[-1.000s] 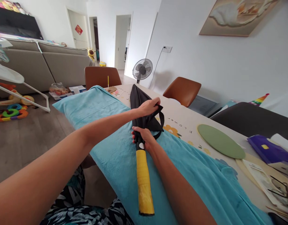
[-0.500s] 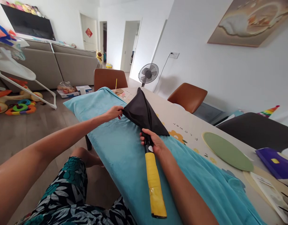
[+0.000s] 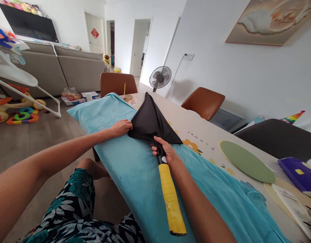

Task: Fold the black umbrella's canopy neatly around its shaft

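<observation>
A black folding umbrella (image 3: 150, 121) with a yellow handle (image 3: 172, 199) lies on a teal towel (image 3: 135, 168) spread over the table. My right hand (image 3: 164, 150) is closed round the shaft just above the handle. My left hand (image 3: 121, 127) pinches the left edge of the black canopy fabric and holds it spread out flat on the towel. The canopy forms a wide triangle that tapers to a tip at the far end.
A green round mat (image 3: 246, 162), a purple box (image 3: 297, 172) and papers lie on the table to the right. Brown chairs (image 3: 203, 101) stand at the far side. A fan (image 3: 159, 77), a grey sofa (image 3: 56, 71) and toys (image 3: 21, 116) are beyond.
My left hand let go near the strap, pulled the canopy's edge out to the left and then lowered it onto the towel. The fabric now spreads into a wide triangle.
</observation>
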{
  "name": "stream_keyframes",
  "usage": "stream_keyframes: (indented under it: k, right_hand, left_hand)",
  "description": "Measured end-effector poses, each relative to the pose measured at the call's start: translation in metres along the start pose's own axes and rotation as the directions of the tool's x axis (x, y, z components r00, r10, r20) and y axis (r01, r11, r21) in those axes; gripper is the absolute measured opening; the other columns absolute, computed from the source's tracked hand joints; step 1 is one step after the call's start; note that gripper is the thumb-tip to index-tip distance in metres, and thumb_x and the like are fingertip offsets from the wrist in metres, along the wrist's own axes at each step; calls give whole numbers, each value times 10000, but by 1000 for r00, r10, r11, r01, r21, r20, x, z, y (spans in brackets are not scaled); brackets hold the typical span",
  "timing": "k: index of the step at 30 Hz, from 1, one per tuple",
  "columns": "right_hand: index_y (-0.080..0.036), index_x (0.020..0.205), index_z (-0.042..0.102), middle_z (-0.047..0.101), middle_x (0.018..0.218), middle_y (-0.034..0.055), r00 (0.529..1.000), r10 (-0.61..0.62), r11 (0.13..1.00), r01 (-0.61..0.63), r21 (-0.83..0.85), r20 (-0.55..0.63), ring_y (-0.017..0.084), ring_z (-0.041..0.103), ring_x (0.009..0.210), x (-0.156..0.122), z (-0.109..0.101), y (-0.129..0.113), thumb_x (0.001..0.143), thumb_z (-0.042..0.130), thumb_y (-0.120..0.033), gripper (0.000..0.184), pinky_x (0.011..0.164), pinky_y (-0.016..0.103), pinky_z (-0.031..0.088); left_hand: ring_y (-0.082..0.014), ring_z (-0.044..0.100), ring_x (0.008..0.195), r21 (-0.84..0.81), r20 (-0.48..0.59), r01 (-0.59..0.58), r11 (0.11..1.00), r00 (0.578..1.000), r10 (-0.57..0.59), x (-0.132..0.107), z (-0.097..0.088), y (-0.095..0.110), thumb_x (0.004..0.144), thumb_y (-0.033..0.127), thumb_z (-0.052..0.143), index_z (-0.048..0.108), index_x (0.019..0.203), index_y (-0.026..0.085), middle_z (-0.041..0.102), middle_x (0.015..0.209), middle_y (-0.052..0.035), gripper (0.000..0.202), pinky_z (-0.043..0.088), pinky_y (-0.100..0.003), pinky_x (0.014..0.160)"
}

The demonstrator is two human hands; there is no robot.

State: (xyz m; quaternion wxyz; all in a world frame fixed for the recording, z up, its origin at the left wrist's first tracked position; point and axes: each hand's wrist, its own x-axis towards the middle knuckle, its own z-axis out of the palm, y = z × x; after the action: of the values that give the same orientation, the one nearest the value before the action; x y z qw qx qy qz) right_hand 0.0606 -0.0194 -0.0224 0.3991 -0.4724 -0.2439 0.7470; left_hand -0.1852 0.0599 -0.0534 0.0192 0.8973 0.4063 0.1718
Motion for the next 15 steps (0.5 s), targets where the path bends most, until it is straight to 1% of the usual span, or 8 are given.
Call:
stream_keyframes:
  k: [2, 5, 8, 11, 12, 13, 14, 15]
  right_hand:
    - [-154, 703, 449, 497, 557, -24, 1000, -14, 1000, 14, -22, -15, 56, 420, 388, -1, 1, 0, 808, 549, -178, 147, 281, 168, 379]
    - [-155, 699, 441, 485, 548, -28, 999, -41, 997, 39, -61, -35, 63, 426, 389, -3, 4, 1, 780, 558, -134, 145, 281, 179, 380]
    - [-151, 689, 440, 484, 537, -23, 996, -61, 993, 55, -105, -61, 71, 426, 383, -3, 7, 2, 764, 567, -120, 151, 276, 193, 380]
    - [-140, 681, 451, 492, 530, -15, 994, -83, 987, 71, -141, -78, 76, 428, 378, -1, 8, 4, 754, 578, -120, 147, 272, 202, 379]
    - [-139, 680, 454, 493, 529, -14, 993, -88, 986, 76, -146, -81, 76, 429, 377, -1, 8, 5, 752, 581, -124, 147, 272, 204, 381]
    - [-139, 680, 455, 493, 528, -15, 992, -91, 986, 78, -149, -83, 77, 430, 376, -1, 7, 6, 751, 584, -127, 148, 271, 205, 382]
    - [-140, 680, 455, 493, 528, -16, 992, -92, 985, 79, -151, -85, 77, 429, 373, -1, 7, 6, 751, 585, -130, 149, 270, 205, 381]
    - [-140, 681, 454, 494, 529, -16, 992, -93, 985, 79, -155, -86, 77, 430, 371, -1, 7, 6, 752, 586, -132, 150, 269, 206, 380]
  left_hand:
    - [-164, 530, 859, -34, -4, 58, 998, 998, -58, -2, -1, -2, 724, 76, 379, 622, 763, 194, 612, 830, -30, 273, 404, -262, 777]
    - [-168, 550, 802, -69, -55, 240, 968, 968, -244, -4, -11, -6, 670, 60, 402, 599, 619, 188, 615, 737, -23, 240, 407, -279, 780]
    - [-188, 559, 791, -81, -201, 403, 912, 889, -411, 6, -28, -5, 690, 62, 351, 595, 623, 170, 626, 771, -56, 275, 416, -321, 780]
    - [-185, 559, 888, -254, -378, 407, 877, 793, -478, 33, -37, 11, 728, 76, 331, 621, 734, 171, 639, 881, -55, 305, 420, -313, 832]
    - [-180, 559, 909, -341, -369, 370, 864, 793, -485, 45, -36, 20, 725, 77, 348, 629, 769, 173, 644, 903, -49, 300, 418, -305, 857]
    - [-173, 558, 936, -435, -325, 327, 839, 812, -485, 56, -31, 30, 724, 74, 360, 636, 813, 177, 647, 939, -41, 308, 409, -299, 891]
    - [-168, 547, 988, -534, -246, 283, 796, 849, -467, 67, -25, 40, 726, 69, 370, 639, 874, 183, 642, 1002, -33, 327, 387, -297, 939]
    - [-169, 525, 1049, -635, -154, 279, 721, 868, -472, 77, -17, 49, 714, 53, 386, 636, 911, 177, 632, 1054, -36, 342, 349, -300, 991]
